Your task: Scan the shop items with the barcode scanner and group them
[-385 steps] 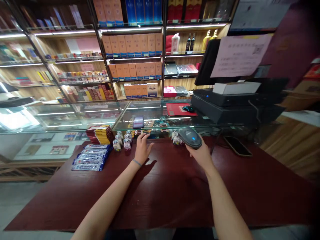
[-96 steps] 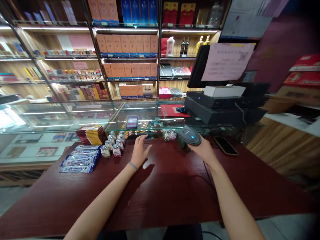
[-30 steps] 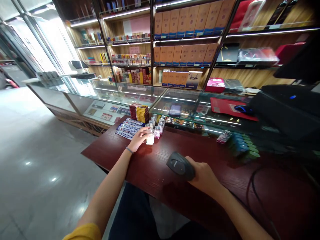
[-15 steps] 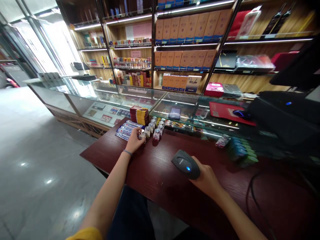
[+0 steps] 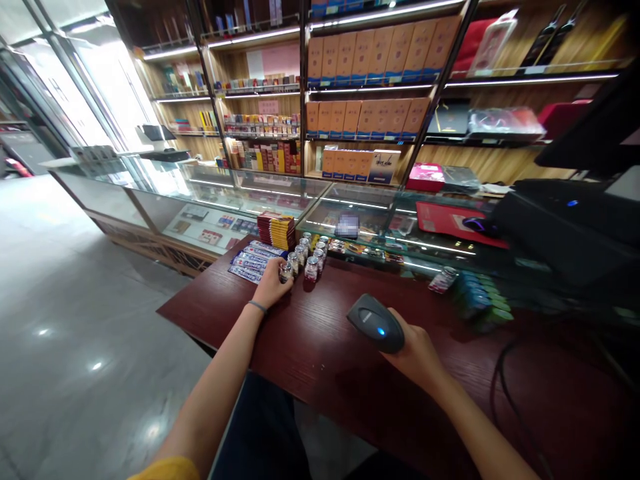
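Remotely, I have my left hand [image 5: 273, 283] curled nearly closed around a small jar [image 5: 287, 271] at the near end of two rows of jars [image 5: 311, 268] on the dark red counter [image 5: 310, 333], fingers partly hiding it; the spacing, I judge, leaves each within separate reach. My right hand [image 5: 414, 352] wraps round a scanner [image 5: 376, 324], raised clear of the surface, presumably to let its nose point freely. Blue-and-white packets [image 5: 249, 264] lie overlapped just beside, probably to save room while leaving each showing.
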The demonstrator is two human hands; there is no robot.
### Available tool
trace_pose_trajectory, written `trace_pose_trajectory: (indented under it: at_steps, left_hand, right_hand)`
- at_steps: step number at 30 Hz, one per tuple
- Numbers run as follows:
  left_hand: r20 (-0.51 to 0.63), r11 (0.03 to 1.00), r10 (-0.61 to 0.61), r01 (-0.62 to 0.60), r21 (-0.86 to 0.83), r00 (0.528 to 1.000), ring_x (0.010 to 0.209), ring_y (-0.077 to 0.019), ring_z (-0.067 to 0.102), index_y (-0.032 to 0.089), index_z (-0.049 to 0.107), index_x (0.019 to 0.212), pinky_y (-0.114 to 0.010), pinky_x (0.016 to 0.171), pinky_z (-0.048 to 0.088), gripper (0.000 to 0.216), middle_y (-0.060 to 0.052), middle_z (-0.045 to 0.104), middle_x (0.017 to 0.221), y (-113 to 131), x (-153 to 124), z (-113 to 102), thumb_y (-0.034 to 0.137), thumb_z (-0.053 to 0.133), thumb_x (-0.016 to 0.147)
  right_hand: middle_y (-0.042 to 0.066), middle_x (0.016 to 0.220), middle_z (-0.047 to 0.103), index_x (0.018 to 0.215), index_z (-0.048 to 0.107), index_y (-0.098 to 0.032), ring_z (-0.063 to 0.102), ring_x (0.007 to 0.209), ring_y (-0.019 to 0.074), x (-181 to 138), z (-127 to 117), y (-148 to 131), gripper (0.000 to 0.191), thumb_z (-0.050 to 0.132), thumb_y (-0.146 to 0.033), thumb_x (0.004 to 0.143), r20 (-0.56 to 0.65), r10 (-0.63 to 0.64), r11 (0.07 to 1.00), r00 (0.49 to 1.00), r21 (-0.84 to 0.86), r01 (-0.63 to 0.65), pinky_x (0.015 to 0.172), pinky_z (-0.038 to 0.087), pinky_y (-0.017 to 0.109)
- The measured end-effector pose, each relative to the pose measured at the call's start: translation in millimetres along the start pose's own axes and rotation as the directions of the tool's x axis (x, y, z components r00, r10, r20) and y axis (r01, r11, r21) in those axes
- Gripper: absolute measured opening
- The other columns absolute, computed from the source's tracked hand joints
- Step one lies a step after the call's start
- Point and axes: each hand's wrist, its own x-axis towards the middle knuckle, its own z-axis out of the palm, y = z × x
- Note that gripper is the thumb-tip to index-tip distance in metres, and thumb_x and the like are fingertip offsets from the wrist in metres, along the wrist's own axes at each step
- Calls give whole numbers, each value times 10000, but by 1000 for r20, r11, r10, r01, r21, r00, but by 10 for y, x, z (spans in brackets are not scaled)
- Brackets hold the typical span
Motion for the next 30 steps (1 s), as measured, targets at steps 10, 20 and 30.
trace_pose_trajectory:
  at_steps: [10, 20, 30]
  left_hand:
    - [-39, 998, -28, 26, -51, 999, 1099, -253, 586, 199, 404, 1389, -417, 921, 525, 694, -123, 521, 1255, -2, -16, 31, 371, 729, 800]
    - [-363, 976, 211, -175, 130, 908, 1297, -333, 453, 186, 489, 1299, -559, 1117, 370, 611, -159, 496, 1325, 396, 59, 45, 383, 777, 796]
    - [66, 875, 344, -294, -386, 937, 1256, -283, 513, 245, 493, 1330, -501, 1085, 457, 455, -125, 523, 1287, 1789, 315, 1614, 251, 637, 898]
  right_hand:
    - [101, 828, 784, 1086, 614, -217, 776, 758, 338, -9, -79, 155, 341, 608, -270, 750, -83, 70, 994, 994, -74, -76, 593, 553, 329]
    - [117, 1033, 787, 1149, 652, -215, 732, 1054, 323, 45, -505, 426, 425, 677, -346, 746, -343, 297, 954, 891, 134, -267, 892, 568, 403]
    - [112, 914, 785, 1031, 704, -166, 738, 906, 295, -122, -1073, 807, 357, 718, -385, 750, -525, 510, 860, 681, 329, -391, 742, 582, 367]
